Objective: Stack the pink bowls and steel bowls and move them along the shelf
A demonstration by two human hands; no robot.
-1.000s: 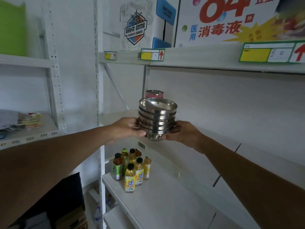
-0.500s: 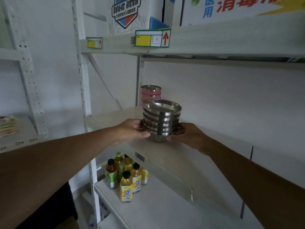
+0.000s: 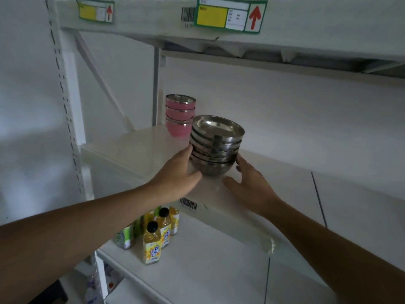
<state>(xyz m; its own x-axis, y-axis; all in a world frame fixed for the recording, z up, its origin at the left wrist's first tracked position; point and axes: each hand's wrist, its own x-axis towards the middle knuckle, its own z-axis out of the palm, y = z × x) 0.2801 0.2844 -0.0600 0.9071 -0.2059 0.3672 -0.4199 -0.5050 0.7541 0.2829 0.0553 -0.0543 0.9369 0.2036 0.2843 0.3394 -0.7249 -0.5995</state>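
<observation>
A stack of several steel bowls (image 3: pixel 215 145) stands on the middle white shelf (image 3: pixel 131 150), tilted slightly. My left hand (image 3: pixel 177 178) cups its left side, fingers against the lower bowls and thumb under the front. On the right side my right hand (image 3: pixel 247 185) presses its fingertips against the stack, with the thumb spread on the shelf. Just behind and to the left stands a stack of three pink bowls (image 3: pixel 179 116) with steel rims, close to the steel stack and untouched by either hand.
An upper shelf (image 3: pixel 306 29) with yellow price tags hangs close above. Several drink bottles (image 3: pixel 153 238) stand on the lower shelf under my left arm. A perforated white upright (image 3: pixel 68 119) bounds the shelf on the left; the shelf runs on to the right.
The steel stack has gone from held in the air in front of the shelf to resting on the shelf beside the pink bowls. Both hands moved forward with it and my right thumb has spread away.
</observation>
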